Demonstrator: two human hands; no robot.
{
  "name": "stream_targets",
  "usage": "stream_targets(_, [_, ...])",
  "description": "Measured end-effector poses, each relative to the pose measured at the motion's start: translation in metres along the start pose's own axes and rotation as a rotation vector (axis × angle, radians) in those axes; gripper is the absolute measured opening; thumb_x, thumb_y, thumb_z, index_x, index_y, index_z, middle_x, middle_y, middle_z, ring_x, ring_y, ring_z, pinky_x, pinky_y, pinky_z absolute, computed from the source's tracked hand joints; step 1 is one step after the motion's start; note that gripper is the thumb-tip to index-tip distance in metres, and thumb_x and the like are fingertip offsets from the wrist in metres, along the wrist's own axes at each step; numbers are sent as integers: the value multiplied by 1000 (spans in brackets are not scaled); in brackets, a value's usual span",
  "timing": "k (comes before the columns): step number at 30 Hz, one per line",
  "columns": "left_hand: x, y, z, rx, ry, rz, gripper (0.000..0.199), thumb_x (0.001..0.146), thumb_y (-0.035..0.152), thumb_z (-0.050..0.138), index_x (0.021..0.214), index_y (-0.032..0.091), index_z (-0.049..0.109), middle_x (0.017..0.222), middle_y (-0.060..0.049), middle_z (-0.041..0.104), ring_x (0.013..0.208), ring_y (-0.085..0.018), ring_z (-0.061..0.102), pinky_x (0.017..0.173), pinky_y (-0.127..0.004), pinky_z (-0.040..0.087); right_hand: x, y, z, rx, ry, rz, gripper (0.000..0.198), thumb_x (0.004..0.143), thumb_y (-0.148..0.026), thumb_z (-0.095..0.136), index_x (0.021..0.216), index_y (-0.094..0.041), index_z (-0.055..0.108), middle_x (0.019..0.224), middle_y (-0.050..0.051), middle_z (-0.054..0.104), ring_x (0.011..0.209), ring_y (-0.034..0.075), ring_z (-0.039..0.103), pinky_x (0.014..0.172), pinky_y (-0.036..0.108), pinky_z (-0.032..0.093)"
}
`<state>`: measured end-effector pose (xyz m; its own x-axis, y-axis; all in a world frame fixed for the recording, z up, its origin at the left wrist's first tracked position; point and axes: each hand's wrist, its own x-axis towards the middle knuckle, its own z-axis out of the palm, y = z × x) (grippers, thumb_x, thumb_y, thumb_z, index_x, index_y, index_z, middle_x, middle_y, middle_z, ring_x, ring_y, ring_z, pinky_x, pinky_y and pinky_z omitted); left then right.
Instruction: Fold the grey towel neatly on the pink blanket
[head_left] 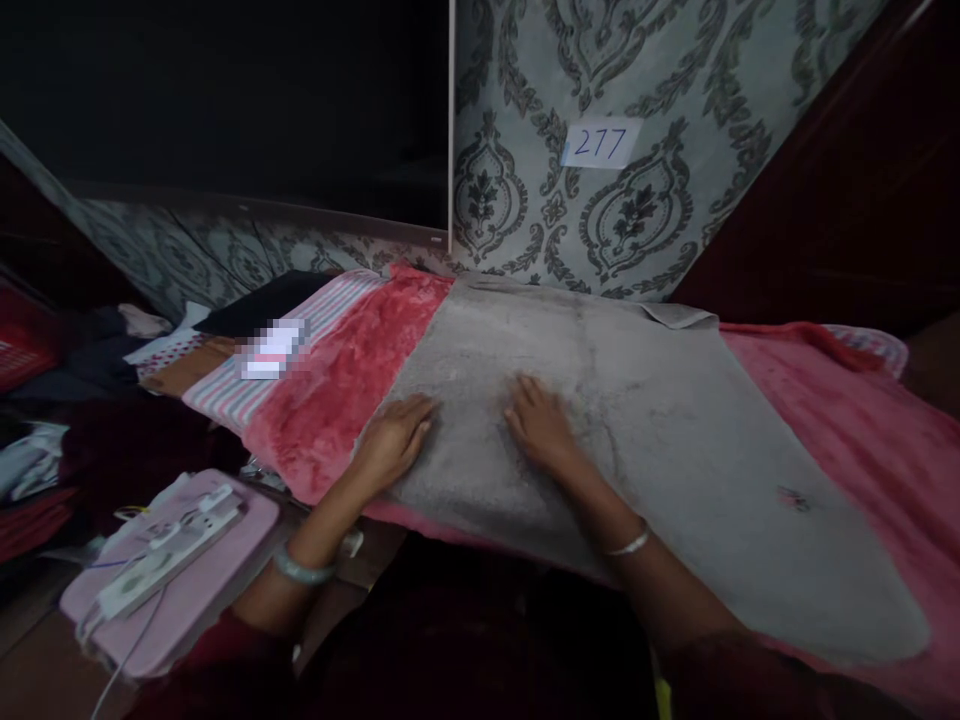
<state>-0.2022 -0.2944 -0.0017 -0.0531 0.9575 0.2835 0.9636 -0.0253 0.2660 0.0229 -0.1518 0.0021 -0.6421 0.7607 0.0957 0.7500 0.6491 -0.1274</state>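
A wide grey cloth (pixel 675 430), like a large towel, lies spread over a red and pink plush blanket (pixel 322 400). Small creases run across its middle, and one far corner is folded over. Palm down, my left hand (pixel 395 432) rests on the cloth's left border with its fingers stretched out. My right hand (pixel 538 420) lies on the cloth farther right, fingers spread and blurred by motion. Neither hand grips anything. Toward the right end of the cloth is a small dark and pink mark (pixel 793 498).
A striped cloth (pixel 232 395) shows beneath the blanket, with a blurred-out pale item (pixel 276 348) on it. At lower left a power strip (pixel 172 560) sits on a pink stool (pixel 240 540). A large dark screen (pixel 247 100) hangs behind, beside a paper marked 277 (pixel 601 143).
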Motion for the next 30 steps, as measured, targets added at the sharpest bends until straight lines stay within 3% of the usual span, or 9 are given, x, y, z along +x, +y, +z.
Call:
stream_targets(4, [32, 1, 1, 140, -74, -120, 59, 98, 31, 41, 153, 11, 39, 161, -16, 35, 151, -29, 29, 123, -52, 27, 30, -69, 1, 94, -25, -196, 59, 102, -30, 30, 160, -21, 28, 167, 8, 22, 154, 27, 18, 121, 57, 20])
stream_targets(7, [38, 6, 7, 238, -198, -167, 60, 100, 36, 36, 156, 13, 35, 165, -13, 27, 154, -31, 20, 124, -56, 20, 37, -83, 10, 115, -79, -200, 59, 103, -34, 30, 160, -21, 29, 167, 6, 21, 155, 25, 14, 122, 56, 15])
stream_targets(9, [37, 7, 8, 273, -236, -172, 60, 102, 38, 32, 157, 14, 34, 165, -12, 25, 154, -30, 18, 124, -56, 19, 32, -70, 14, 113, -98, -175, 62, 103, -43, 31, 160, -20, 28, 168, 5, 18, 155, 25, 12, 123, 54, 13])
stream_targets(12, [36, 6, 7, 290, -252, -171, 61, 102, 39, 31, 158, 14, 32, 166, -11, 23, 155, -30, 17, 124, -55, 19, 12, -26, 14, 77, -108, -70, 67, 102, -54, 30, 161, -21, 25, 169, 4, 13, 155, 25, 8, 123, 53, 13])
stream_targets(17, [37, 3, 9, 278, -220, -148, 61, 101, 40, 30, 156, 14, 35, 165, -12, 25, 154, -32, 20, 124, -55, 20, -39, 54, 3, -67, -137, 205, 65, 103, -51, 27, 162, -23, 23, 169, 5, 13, 156, 24, 8, 123, 55, 14])
stream_targets(20, [34, 0, 15, 259, -178, -134, 61, 100, 40, 31, 154, 14, 39, 164, -13, 28, 153, -33, 22, 123, -57, 20, -50, 70, -5, -113, -124, 336, 64, 103, -46, 27, 161, -20, 25, 168, 10, 17, 155, 27, 12, 120, 58, 18])
stream_targets(22, [34, -5, 17, 232, -154, -128, 59, 99, 39, 34, 152, 16, 44, 163, -12, 32, 153, -33, 24, 122, -59, 22, -40, 62, -10, -99, -81, 327, 63, 103, -44, 28, 160, -18, 28, 167, 13, 20, 154, 29, 14, 119, 60, 19])
stream_targets(25, [50, -15, 16, 168, -121, -117, 57, 96, 39, 38, 148, 18, 49, 159, -12, 40, 148, -32, 34, 120, -56, 30, 0, 26, -15, -34, -50, 177, 60, 103, -39, 30, 159, -18, 31, 167, 13, 21, 154, 29, 16, 120, 58, 18])
stream_targets(30, [126, -24, 4, 83, -112, -106, 55, 95, 30, 36, 144, 13, 52, 151, -14, 52, 140, -25, 47, 118, -40, 36, 82, -37, -19, 72, -19, -89, 55, 104, -35, 30, 158, -23, 32, 168, 7, 20, 154, 25, 16, 120, 56, 20])
